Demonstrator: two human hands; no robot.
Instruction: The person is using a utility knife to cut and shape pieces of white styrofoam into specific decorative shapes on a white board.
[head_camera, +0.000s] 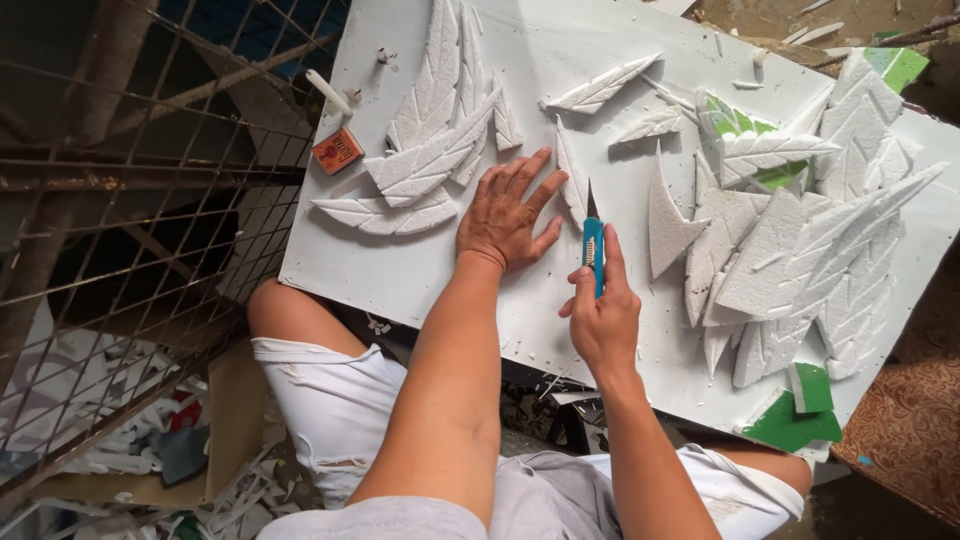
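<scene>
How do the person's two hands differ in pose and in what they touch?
The left hand lies flat with spread fingers on the white board; the right hand is closed in a fist. The left hand holds nothing and presses beside a narrow foam piece; the right hand grips a blue knife, blade up. Both are bare.

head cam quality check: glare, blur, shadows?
Head view: soft daylight, no hard glare; white board bright but foam leaf grooves readable; left hand and right hand on the blue knife sharp; lower-left floor dark; wide-angle bend at edges.
</scene>
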